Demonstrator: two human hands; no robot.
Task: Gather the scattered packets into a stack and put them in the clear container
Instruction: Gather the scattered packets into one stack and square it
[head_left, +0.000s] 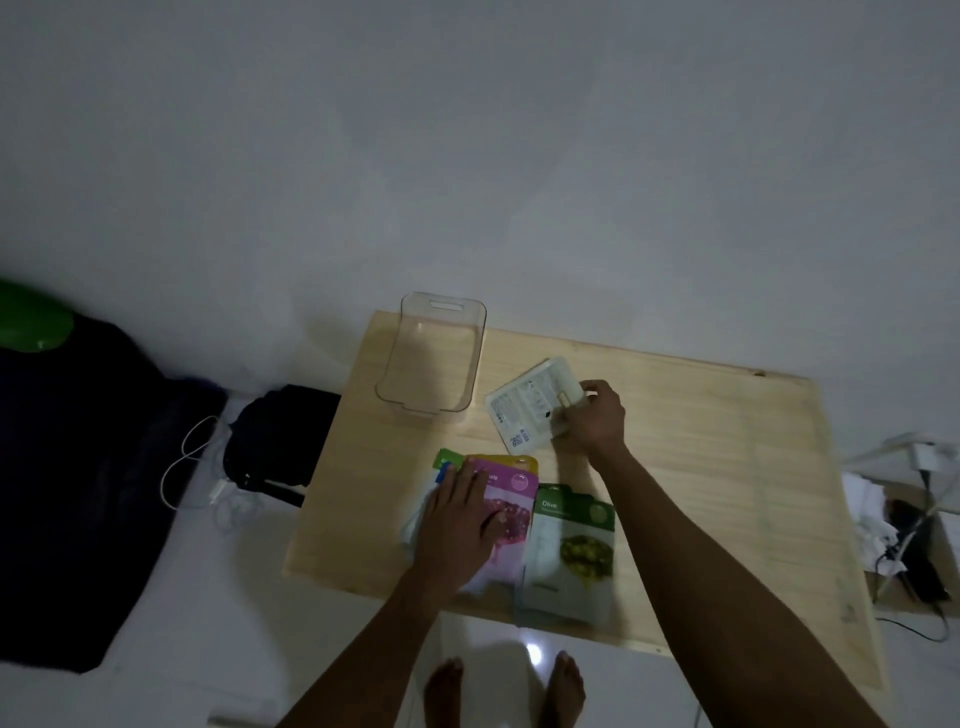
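On the light wooden table (727, 467) my left hand (460, 525) lies flat, fingers spread, on a small pile of packets topped by a pink packet (511, 499); green and blue packet edges stick out beneath it. A green olive packet (569, 551) lies just right of the pile, overhanging the table's near edge. Farther back, my right hand (595, 418) grips the right edge of a white packet (527, 408) lying printed-back up. The clear container (431, 358) stands empty at the table's far left corner, left of the white packet.
Left of the table, a black bag (283, 436) and a white cable (197, 467) lie on the white floor beside dark bedding (78, 467). Right of the table sits a box with cables and a charger (914, 525). My bare feet (504, 691) stand by the near edge.
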